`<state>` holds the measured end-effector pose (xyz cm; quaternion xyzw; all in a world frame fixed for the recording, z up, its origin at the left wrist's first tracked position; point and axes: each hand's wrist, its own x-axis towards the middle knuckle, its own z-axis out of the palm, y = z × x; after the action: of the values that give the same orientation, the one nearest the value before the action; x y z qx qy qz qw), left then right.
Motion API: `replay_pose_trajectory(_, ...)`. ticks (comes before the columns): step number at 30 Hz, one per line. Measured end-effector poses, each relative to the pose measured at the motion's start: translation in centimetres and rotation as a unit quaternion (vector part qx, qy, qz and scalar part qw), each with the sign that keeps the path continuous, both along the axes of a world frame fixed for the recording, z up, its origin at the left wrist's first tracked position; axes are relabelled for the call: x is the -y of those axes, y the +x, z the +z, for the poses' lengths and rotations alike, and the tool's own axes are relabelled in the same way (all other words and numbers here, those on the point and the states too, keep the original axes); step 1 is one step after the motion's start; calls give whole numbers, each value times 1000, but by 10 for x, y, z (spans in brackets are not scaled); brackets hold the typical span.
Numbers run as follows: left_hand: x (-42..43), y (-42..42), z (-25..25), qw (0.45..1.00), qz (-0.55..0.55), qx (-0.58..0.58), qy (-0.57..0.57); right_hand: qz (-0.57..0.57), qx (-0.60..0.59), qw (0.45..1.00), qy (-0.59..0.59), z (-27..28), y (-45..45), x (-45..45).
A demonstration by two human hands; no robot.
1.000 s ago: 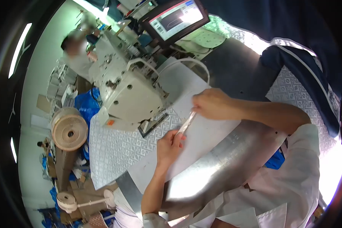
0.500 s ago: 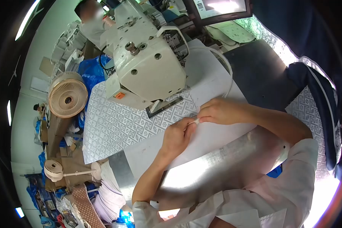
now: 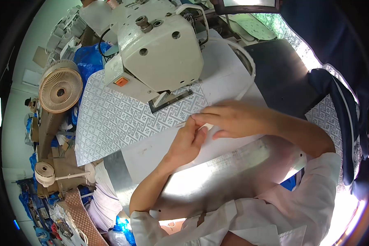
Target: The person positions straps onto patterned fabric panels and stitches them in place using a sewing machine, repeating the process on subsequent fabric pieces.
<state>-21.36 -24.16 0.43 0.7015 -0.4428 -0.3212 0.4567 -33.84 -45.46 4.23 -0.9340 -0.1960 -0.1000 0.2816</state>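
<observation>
My left hand (image 3: pixel 185 143) is closed in a pinch over the white work surface (image 3: pixel 147 158). A small white piece (image 3: pixel 208 126), perhaps cloth or thread, shows beside its fingertips; its exact kind is too small to tell. My right hand (image 3: pixel 235 119) reaches in from the other side, fingers stretched out and thumb apart. Its fingertips meet those of my left hand above the white piece. Just beyond both hands stands a cream sewing machine (image 3: pixel 162 59), its dark-edged metal plate (image 3: pixel 172 101) set in the patterned table covering (image 3: pixel 115 119).
A shiny metal panel (image 3: pixel 217 180) lies between my body and the work surface. A round fan (image 3: pixel 60 91) stands at the left, with a smaller fan (image 3: pixel 45 174) below it. Dark blue cloth (image 3: pixel 336 98) hangs at the right. Another person (image 3: pixel 96 16) is behind the machine.
My right hand has opened from a pinch, its fingers now stretched over my left fingertips. The left hand stays pinched. The whole view has shifted, with the machine higher in it.
</observation>
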Motion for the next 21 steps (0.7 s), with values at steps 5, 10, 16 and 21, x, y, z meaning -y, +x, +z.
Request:
replay_pose_trajectory(5,2,19,-5,980,75,178,40,-57,134,986,-77,-45,10,45)
replay_pose_trajectory(10,12,32,-27,876,-27,466,-125,-150,68,986,13,-58,11,97)
replay_pose_trajectory(16,9,30,-33,861,-28,495,-112,-184,127,974,23,-69,49,115)
replay_pose_trajectory(21,5,28,-32,854,-25,508,-110,-144,112,980,82,-77,94,85)
